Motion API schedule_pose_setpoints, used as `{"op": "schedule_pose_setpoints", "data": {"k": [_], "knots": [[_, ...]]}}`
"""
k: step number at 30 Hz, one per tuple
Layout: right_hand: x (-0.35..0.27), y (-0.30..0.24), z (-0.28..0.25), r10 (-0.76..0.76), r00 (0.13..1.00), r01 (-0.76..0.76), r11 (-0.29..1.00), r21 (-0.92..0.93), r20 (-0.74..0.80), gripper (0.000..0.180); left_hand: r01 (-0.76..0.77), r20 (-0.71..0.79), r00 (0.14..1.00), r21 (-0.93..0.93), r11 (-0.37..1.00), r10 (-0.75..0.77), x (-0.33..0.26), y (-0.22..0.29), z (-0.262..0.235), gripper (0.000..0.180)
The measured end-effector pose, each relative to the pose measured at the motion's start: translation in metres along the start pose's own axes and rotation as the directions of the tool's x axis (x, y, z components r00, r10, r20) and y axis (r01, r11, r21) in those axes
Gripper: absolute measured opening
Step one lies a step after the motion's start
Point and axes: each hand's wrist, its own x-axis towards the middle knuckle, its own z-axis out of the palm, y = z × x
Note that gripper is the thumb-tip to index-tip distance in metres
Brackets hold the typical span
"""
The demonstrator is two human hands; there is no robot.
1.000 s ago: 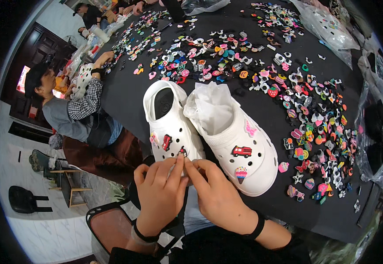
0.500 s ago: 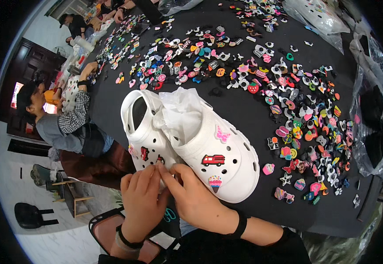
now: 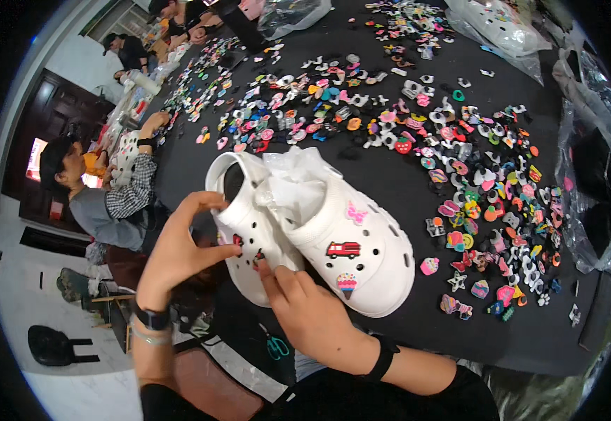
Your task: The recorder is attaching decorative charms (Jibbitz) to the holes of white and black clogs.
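Observation:
A pair of white clogs stands before me, the right clog [image 3: 390, 277] bearing a pink butterfly charm [image 3: 355, 212], a red fire truck charm [image 3: 343, 250] and an ice-cream charm [image 3: 346, 283]. On the left clog [image 3: 248, 291] are red charms, partly covered by my hands. My left hand [image 3: 179, 245] is at that clog's outer side, thumb and fingers spread apart, the thumb tip by a red charm. With fingers bent together, my right hand [image 3: 312, 312] pinches a small dark-and-red shoe charm [image 3: 259, 258] on the left clog's top. Crumpled white paper [image 3: 297, 184] fills the openings.
Many loose shoe charms [image 3: 488, 210] lie across the black tabletop [image 3: 425, 344] ahead and right. Clear plastic bags [image 3: 586, 245] sit at the right edge. Blue-handled scissors [image 3: 276, 346] lie below the clogs. At left a co-worker [image 3: 109, 203] handles another white clog.
My left hand has left the charm and swung left and up, opening around the left clog's side. My right hand stays by the charm. The view has shifted slightly.

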Motion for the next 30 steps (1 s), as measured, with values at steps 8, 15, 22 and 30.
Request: {"op": "schedule_pose_setpoints", "data": {"k": [8,15,22,30], "knots": [[0.017,-0.004,0.026,0.006,0.972,0.056,0.965,0.258,-0.234,0.032,0.182,0.927,0.374,-0.046,0.982,-0.026,0.091,-0.015,-0.018,0.037],[0.003,-0.003,0.025,-0.022,0.973,0.069,0.978,0.199,-0.229,0.020,0.295,0.830,0.557,-0.168,0.941,-0.027,0.044,0.016,-0.006,0.052],[-0.069,0.002,-0.041,-0.092,0.989,0.123,0.944,0.306,-0.115,0.021,0.298,0.766,0.643,-0.246,0.922,-0.004,-0.033,0.052,0.027,0.043],[-0.148,0.002,-0.102,0.363,0.927,-0.276,0.828,0.489,-0.092,0.032,0.267,0.734,0.488,-0.640,0.720,0.472,-0.058,0.080,0.107,0.039]]}}
